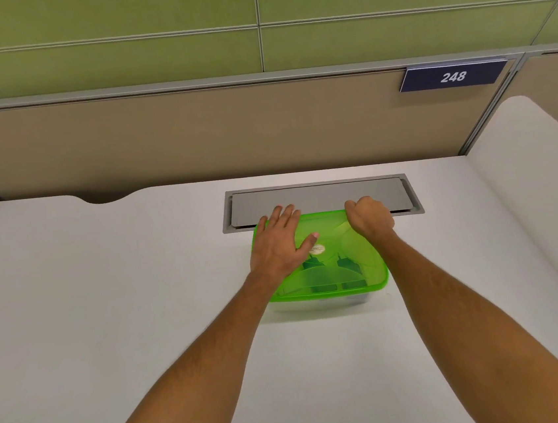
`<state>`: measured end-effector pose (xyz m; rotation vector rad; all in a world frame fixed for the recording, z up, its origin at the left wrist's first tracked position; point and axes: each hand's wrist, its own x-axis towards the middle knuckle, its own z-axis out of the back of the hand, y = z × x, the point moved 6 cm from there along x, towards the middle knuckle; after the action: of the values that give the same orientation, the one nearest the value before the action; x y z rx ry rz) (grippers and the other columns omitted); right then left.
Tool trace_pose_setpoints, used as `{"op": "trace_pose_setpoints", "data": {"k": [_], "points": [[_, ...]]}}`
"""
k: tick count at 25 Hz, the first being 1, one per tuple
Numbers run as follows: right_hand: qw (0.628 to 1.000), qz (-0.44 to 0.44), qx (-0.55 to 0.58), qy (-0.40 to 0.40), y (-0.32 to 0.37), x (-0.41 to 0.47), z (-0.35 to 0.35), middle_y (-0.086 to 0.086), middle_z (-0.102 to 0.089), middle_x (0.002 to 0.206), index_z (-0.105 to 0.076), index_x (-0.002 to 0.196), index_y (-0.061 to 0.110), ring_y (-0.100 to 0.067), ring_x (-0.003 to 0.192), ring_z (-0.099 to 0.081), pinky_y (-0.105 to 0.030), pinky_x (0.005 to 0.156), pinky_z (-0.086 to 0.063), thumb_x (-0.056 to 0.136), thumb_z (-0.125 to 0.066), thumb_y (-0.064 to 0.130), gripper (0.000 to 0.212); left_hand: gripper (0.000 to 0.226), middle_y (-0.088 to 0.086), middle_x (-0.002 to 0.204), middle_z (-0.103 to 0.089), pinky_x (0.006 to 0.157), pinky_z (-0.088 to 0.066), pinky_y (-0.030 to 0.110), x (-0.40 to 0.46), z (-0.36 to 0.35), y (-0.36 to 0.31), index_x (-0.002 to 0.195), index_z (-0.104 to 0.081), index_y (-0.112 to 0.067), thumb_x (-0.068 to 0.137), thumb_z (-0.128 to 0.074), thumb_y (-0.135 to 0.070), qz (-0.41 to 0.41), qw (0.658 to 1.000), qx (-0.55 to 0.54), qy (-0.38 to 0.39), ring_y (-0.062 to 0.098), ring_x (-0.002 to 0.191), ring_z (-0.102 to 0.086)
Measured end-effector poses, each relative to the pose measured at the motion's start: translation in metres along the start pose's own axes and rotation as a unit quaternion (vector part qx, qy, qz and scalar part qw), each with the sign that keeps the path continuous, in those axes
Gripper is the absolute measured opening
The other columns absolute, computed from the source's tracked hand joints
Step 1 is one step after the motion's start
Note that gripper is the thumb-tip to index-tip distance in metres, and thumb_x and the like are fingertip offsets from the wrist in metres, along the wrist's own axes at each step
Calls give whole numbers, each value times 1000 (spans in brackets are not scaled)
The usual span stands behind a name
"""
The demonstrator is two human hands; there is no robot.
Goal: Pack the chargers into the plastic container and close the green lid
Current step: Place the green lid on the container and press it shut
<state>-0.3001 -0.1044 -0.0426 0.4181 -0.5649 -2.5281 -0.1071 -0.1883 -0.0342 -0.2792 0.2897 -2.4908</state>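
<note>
The task is at its closing step. The green lid [341,260] already lies on top of the plastic container [318,305], which stands on the white surface [141,294] just in front of a grey cable hatch [317,198] set into it. Through the translucent lid, dark shapes that look like the chargers [325,268] show inside the container, so the packing appears done; how many are in there cannot be told.

The left hand [281,242] lies flat on the lid's left half, fingers spread and straight, palm down, with the thumb reaching toward a small round sticker [316,249] near the lid's middle. Its grip is apart, pressing rather than holding. The right hand [369,217] is curled at the lid's far right corner, fingers folded together over or onto the rim; whether it clamps the edge or merely pushes down with the knuckles cannot be told from this view.

The near edge of the lid seems to sit level along the container's rim, though whether it has snapped home is not visible. The next move likely calls for firm downward pressure worked around the rim, corner by corner, with one hand steadying the container so it does not slide on the smooth surface.
</note>
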Motion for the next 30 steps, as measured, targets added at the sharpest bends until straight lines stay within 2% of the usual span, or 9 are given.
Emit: {"op": "trace_pose_setpoints", "data": {"k": [3, 6, 9, 15, 18, 22, 26, 28, 30], "points": [[999, -2, 28, 30, -4, 8, -3, -24, -63, 105, -59, 100, -3, -38, 94, -58, -35, 74, -39, 93, -37, 27, 38, 74, 0, 155, -27, 117, -8, 44, 0, -5, -2, 146, -25, -19, 88, -23, -66, -27, 999, 23, 26, 18, 144, -15], [997, -16, 57, 46, -8, 13, -5, -23, -64, 106, -58, 97, 0, -36, 90, -56, -34, 74, -39, 92, -41, 27, 33, 76, 0, 156, -25, 117, -6, 44, 1, -6, -2, 147, -22, -19, 87, -23, -66, -32, 998, 31, 34, 18, 144, -14], [994, -49, 89, 51, -12, 19, -5, -19, -63, 105, -60, 105, 0, -37, 94, -60, -36, 80, -46, 90, -46, 31, 37, 75, 0, 156, -25, 117, -6, 44, 2, -6, -2, 147, -21, -19, 88, -24, -66, -28, 998, 31, 35, 18, 144, -14], [994, -59, 86, 38, -12, 22, -4, -16, -60, 87, -54, 84, 4, -32, 76, -56, -31, 68, -43, 87, -47, 24, 22, 71, -1, 154, -30, 116, -8, 42, 2, -5, -1, 145, -25, -19, 89, -26, -62, -19, 999, 18, 18, 19, 143, -18], [994, -54, 93, 27, -13, 22, -4, -20, -62, 89, -53, 82, 2, -32, 75, -55, -31, 66, -41, 87, -46, 20, 20, 70, -1, 154, -30, 116, -8, 42, 2, -6, -1, 145, -26, -19, 90, -26, -62, -20, 999, 21, 18, 19, 143, -18], [995, -48, 88, 7, -17, 22, -6, -26, -65, 103, -61, 97, -6, -40, 92, -61, -36, 74, -45, 91, -45, 21, 32, 66, -1, 153, -32, 116, -10, 42, 3, -7, -2, 145, -28, -19, 91, -25, -58, -25, 999, 21, 15, 19, 143, -20], [993, -59, 96, -20, -19, 16, -3, -27, -62, 116, -59, 111, -6, -42, 106, -58, -39, 87, -46, 96, -38, 32, 46, 64, -1, 151, -35, 116, -12, 42, 4, -7, -2, 143, -31, -18, 92, -25, -56, -23, 999, 20, 9, 20, 142, -23], [991, -54, 111, -51, -16, 7, 3, -25, -65, 107, -62, 102, -4, -40, 101, -60, -38, 82, -46, 97, -34, 42, 54, 62, -1, 150, -37, 116, -13, 42, 4, -6, -2, 142, -33, -18, 93, -26, -54, -18, 1000, 14, 7, 20, 141, -25], [989, -45, 118, -80, -15, -5, 9, -20, -66, 92, -61, 83, 1, -37, 90, -63, -36, 71, -43, 96, -31, 50, 60, 59, -1, 149, -38, 115, -15, 42, 4, -6, -2, 141, -35, -18, 94, -27, -52, -15, 1000, 15, 3, 20, 140, -27]]}}
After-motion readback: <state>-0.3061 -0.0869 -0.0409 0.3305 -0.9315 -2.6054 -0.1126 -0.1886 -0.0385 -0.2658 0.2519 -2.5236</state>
